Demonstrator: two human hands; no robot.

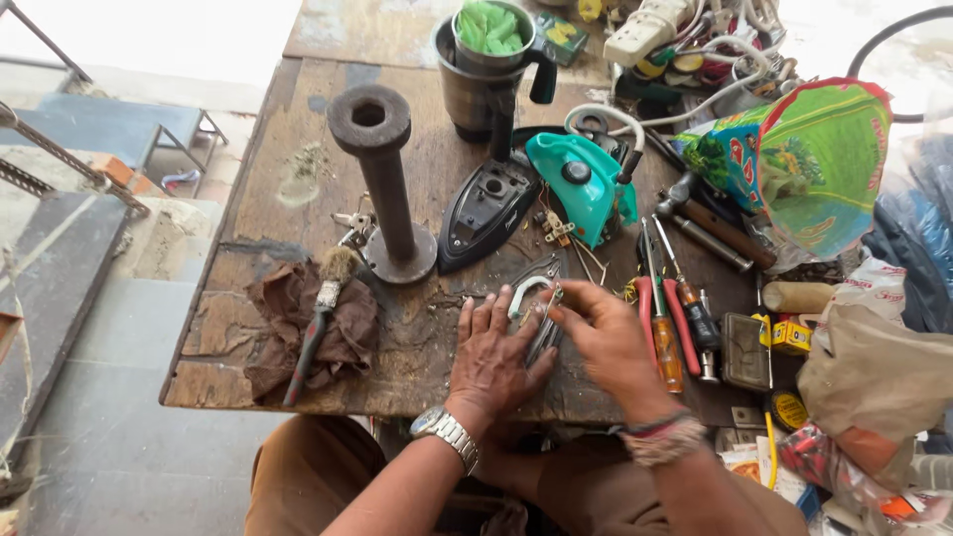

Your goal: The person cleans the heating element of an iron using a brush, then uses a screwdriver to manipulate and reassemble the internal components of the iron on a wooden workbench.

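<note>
My left hand and my right hand meet over a flat metal iron soleplate lying at the near edge of the wooden table. The left hand presses on the plate with spread fingers. My right hand's fingertips pinch a small part at the plate's curved heating element. A black iron base and a teal iron cover lie just beyond.
An upright metal pipe stand, a brush on a brown rag, red pliers, screwdrivers, a hammer, a mixer jar, a power strip and bags crowd the table.
</note>
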